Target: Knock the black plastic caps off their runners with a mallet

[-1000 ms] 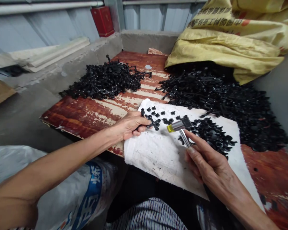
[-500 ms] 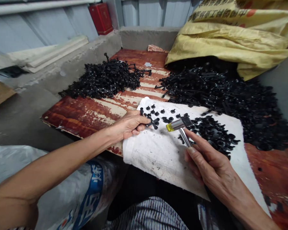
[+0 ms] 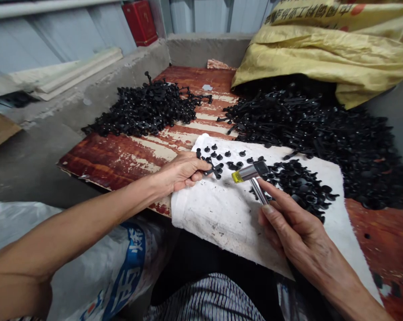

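Observation:
My left hand (image 3: 180,171) pinches a black cross-shaped plastic sprue (image 3: 213,169) against a dirty white cloth (image 3: 221,214). My right hand (image 3: 293,227) grips the metal handle of a small hammer (image 3: 251,173) with a yellow-tipped head, held just right of the sprue and a little above the cloth. Several small black caps (image 3: 226,154) lie loose on the cloth beyond the sprue. A heap of black caps (image 3: 298,183) sits on the cloth right of the hammer.
A worn red board (image 3: 127,156) carries a pile of black sprues (image 3: 147,109) at the back left and a large pile of black parts (image 3: 321,129) spilling from a yellow sack (image 3: 325,49). A white printed sack (image 3: 114,267) lies at the lower left. A red box (image 3: 139,20) stands behind.
The view has shifted down slightly. Both hands, the sprue and the hammer stay almost where they were.

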`<state>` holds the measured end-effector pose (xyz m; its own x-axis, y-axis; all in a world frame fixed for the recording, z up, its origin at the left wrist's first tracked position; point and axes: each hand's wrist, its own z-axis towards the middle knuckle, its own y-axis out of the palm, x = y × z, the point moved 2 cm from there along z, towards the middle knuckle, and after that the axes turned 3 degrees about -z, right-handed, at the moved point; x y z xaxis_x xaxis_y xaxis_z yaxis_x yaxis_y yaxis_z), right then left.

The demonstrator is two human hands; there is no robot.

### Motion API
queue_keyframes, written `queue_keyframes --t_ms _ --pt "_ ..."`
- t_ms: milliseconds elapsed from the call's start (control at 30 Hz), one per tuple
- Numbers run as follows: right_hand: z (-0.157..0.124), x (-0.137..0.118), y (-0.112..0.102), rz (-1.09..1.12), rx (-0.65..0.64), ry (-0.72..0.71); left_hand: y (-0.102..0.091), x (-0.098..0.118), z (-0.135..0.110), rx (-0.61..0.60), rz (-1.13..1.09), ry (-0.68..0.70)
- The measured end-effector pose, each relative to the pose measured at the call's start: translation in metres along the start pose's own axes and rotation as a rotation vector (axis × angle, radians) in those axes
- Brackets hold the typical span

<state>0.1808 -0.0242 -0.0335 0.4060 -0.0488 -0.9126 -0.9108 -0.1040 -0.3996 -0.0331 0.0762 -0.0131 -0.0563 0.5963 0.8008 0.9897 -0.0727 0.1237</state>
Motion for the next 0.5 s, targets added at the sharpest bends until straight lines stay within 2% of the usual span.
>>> queue_keyframes --t_ms 200,500 --pt "-0.0015 0.0024 0.0010 0.038 0.008 0.018 0.0002 0.0031 -0.0004 0.031 0.008 -0.029" --pt "-0.0027 0.0009 -0.0015 0.029 0.027 0.009 0.0004 0.0015 0.0009 0.010 -0.021 -0.068"
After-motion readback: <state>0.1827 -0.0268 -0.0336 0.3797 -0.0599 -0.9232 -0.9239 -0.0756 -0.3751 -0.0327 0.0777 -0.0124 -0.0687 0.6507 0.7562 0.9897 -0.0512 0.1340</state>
